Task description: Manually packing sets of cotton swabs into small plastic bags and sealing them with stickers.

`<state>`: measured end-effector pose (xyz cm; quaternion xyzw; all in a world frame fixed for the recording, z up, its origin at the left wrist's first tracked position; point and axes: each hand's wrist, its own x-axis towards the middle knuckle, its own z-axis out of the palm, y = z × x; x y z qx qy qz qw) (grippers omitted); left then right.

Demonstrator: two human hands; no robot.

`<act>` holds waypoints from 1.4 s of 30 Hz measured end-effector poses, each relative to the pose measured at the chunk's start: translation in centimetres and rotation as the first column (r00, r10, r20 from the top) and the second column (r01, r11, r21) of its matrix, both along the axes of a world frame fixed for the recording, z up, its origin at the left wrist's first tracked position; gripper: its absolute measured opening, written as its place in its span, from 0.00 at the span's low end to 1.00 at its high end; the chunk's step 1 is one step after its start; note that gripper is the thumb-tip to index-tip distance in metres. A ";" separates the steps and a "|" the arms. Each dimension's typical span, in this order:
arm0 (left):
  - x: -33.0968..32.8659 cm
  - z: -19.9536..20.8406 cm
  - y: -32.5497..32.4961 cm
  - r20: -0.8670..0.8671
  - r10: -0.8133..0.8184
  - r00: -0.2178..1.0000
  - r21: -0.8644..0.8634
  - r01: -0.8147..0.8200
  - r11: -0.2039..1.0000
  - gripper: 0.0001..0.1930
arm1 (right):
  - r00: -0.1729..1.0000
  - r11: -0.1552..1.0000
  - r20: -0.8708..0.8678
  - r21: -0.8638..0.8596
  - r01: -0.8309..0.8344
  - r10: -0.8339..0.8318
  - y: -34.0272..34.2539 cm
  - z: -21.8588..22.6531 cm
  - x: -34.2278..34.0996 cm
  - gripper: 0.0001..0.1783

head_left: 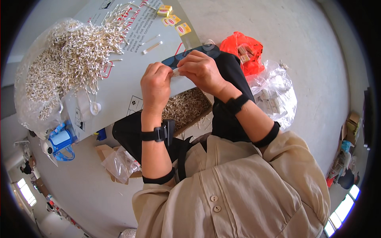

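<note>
Two hands meet over the lap. Left hand and right hand both pinch, fingertips closed narrow, on one small whitish piece held between them; too small to tell what it is, possibly a little packet or wrapper. Held close in front of the body and above the board, which likely keeps the fine work within easy sight and any dropped bits over the work surface.

Grey board lies tilted across the knees as a work surface, printed with red lettering and a few black pictogram squares near its lower edge. Heap of thin white sticks, cotton-bud-like, covers its upper left part and spills into a clear plastic bag at the left rim; a few sticks lie loose toward the middle, near the hands.

Three small yellow boxes with red marks sit in a row at the board's far edge, well apart from the hands. Open cardboard box under the left wrist holds more sticks. Orange-red plastic bag with small boxes inside lies on the floor to the right, touching a clear bag of similar packs. Blue tape dispenser sits at the lower left, beside the board.
</note>
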<state>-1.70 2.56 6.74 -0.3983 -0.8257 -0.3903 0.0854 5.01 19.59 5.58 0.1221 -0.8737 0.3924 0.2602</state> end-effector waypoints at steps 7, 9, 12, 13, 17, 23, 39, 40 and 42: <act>0.0 -0.2 -0.1 0.216 0.058 0.975 -0.059 -0.046 0.997 0.05 | 0.994 0.997 0.105 -0.072 0.002 0.005 0.0 -0.3 -0.6 0.04; -0.2 -0.2 0.1 0.264 0.044 0.964 -0.033 -0.036 0.999 0.05 | 0.985 0.996 0.170 -0.093 0.006 0.010 0.3 -0.5 -0.7 0.03; -0.7 -0.6 0.1 0.325 0.028 0.945 0.004 -0.031 1.000 0.05 | 0.968 0.991 0.247 -0.135 -0.015 0.048 0.2 -0.3 -1.2 0.02; -0.9 -0.8 -0.1 0.341 0.025 0.940 0.015 -0.033 0.999 0.05 | 0.969 0.991 0.244 -0.135 -0.017 0.050 0.1 -0.2 -1.3 0.02; -0.8 -0.5 0.7 0.165 0.049 0.985 -0.012 -0.048 0.999 0.05 | 0.980 0.991 0.200 -0.130 0.019 0.008 0.0 0.2 -1.1 0.02; -0.4 -0.7 0.2 0.108 0.045 0.993 -0.059 -0.039 0.997 0.06 | 0.994 0.985 0.109 -0.174 -0.012 0.032 -0.1 -0.5 -1.1 0.03; 1.2 -3.2 0.4 0.822 -0.070 0.565 0.345 -0.397 0.850 0.08 | 0.990 0.991 0.143 -0.133 0.010 0.010 -0.5 -0.7 -0.5 0.05; 1.2 -3.2 0.4 0.824 -0.096 0.558 0.370 -0.402 0.838 0.08 | 0.990 0.991 0.143 -0.132 0.011 0.008 -0.4 -0.7 -0.5 0.05; 1.0 -2.5 0.6 0.863 -0.071 0.500 0.319 -0.430 0.845 0.07 | 0.987 0.994 0.163 -0.106 0.017 0.001 -0.3 -0.8 -0.4 0.06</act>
